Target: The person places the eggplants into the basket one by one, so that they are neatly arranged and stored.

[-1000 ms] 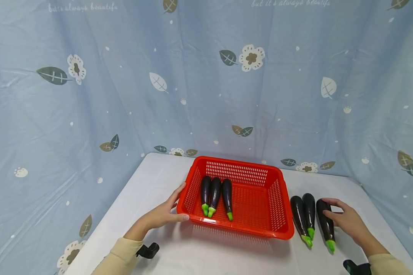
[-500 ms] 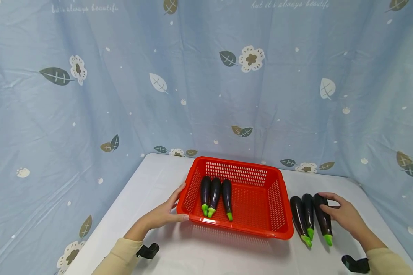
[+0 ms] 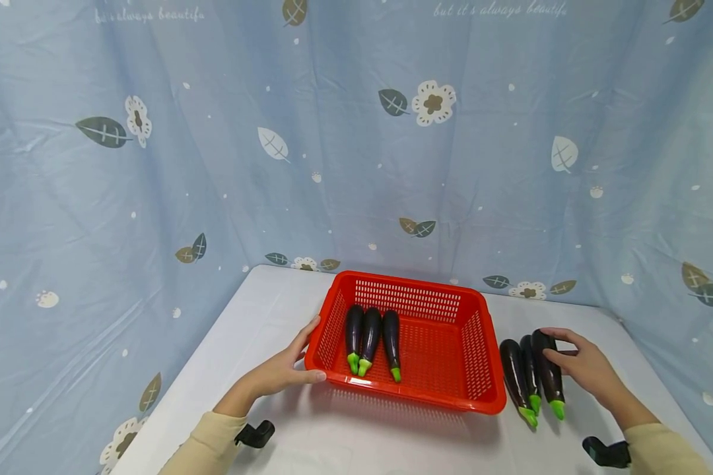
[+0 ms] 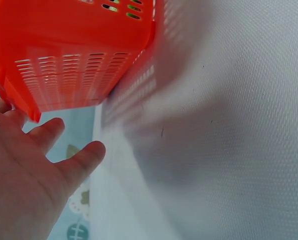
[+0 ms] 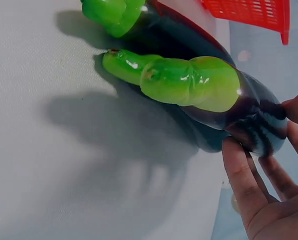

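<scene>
My right hand pinches the top end of an eggplant between thumb and fingers. That eggplant lies right beside two others, a middle one and a left one, all with green stem ends toward me. The right wrist view shows its bright green cap close up. At the left end of a red plastic basket, my left hand touches the corner with fingers spread; in the left wrist view, fingertips partly pass behind the basket wall. Three eggplants lie inside, toward its left side.
A white-covered table bears everything. Behind it hangs a blue patterned curtain, also along both sides. The basket's right wall stands close to the left loose eggplant. Black devices sit at both wrists.
My right hand has moved left with the eggplant, closing the gap to the other two loose ones. The left hand and basket stay almost where they were.
</scene>
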A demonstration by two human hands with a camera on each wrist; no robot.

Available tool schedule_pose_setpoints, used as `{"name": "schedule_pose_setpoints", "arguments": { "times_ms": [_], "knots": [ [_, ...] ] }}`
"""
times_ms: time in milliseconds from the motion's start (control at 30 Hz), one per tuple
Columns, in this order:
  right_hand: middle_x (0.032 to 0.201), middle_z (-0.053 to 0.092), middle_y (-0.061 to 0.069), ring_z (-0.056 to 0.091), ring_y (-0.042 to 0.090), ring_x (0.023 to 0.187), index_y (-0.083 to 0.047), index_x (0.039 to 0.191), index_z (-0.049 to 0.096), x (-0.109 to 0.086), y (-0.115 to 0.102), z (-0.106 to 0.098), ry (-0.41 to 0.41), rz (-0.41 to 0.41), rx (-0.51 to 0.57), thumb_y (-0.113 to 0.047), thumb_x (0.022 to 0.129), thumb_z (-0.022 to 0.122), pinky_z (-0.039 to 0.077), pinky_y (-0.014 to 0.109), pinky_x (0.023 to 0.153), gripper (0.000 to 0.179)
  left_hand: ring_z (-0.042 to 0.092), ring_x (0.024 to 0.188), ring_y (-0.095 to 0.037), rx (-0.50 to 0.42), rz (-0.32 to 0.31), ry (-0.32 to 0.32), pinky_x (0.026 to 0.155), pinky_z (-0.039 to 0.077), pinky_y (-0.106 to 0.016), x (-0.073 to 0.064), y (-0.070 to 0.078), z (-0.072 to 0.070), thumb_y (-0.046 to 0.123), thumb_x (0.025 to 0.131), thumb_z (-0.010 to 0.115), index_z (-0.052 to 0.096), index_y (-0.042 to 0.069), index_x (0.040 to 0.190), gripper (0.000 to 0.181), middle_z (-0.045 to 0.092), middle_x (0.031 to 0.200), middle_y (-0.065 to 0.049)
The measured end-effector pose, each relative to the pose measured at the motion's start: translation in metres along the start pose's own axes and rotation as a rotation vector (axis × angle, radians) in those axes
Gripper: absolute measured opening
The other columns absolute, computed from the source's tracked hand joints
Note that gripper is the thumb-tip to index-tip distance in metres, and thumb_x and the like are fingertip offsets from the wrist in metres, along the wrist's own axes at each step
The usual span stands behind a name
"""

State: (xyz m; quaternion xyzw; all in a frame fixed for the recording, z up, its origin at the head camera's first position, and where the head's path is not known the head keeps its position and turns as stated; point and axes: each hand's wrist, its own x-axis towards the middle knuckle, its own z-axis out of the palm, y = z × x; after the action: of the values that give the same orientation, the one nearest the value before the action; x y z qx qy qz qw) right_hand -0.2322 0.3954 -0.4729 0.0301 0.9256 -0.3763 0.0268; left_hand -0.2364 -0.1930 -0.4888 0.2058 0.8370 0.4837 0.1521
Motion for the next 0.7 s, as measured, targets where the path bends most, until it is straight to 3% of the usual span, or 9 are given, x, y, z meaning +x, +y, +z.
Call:
{"name": "schedule_pose_setpoints", "arguments": {
  "times_ms": [700],
  "knots": [
    [0.146, 0.041, 0.035, 0.056, 0.052, 0.119, -0.001, 0.15, 0.043, 0.002, -0.026, 0.004, -0.011, -0.065, -0.006, -0.036, 0.103, 0.059, 0.059, 0.054, 0.085, 0.061, 0.015, 0.154, -0.038, -0.01, 0.05, -0.011, 0.116, 0.03, -0.063, -0.002, 0.003, -0.001, 0.035, 0.089, 0.076, 0.002, 0.018, 0.165, 0.108, 0.004, 0.171, -0.006]
  ]
}}
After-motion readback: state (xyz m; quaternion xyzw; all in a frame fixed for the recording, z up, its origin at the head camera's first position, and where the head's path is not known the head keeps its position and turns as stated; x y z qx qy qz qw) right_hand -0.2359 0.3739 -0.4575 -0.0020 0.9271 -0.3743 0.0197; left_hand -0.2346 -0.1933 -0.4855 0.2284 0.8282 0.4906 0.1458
